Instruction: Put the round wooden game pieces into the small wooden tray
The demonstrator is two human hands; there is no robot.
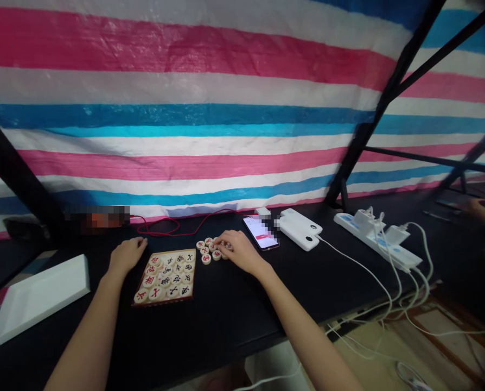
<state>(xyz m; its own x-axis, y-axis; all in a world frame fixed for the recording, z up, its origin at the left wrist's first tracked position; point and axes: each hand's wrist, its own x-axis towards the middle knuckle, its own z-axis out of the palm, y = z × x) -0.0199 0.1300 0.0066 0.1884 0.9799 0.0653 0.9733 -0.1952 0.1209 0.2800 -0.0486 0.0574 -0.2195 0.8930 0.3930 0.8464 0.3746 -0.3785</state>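
My right hand [238, 250] reaches over a loose cluster of round Chinese chess pieces [205, 251], its fingers bent down and closed on a piece at the cluster's right side. The fingers partly cover that piece. My left hand [127, 254] rests on the table with its fingers loosely curled together, and I see nothing in them. Between my hands lies a shallow square box [163, 300] with chess pieces set in rows. Red characters mark the pieces on its left side; black ones mark most of the others.
A white tray-like lid [43, 296] lies at the left. A lit phone [262, 233], white power banks [300, 228] and a power strip [405, 254] with cables are at the right. A red cable [161, 234] runs behind. Another person's hand [484, 209] shows at the far right.
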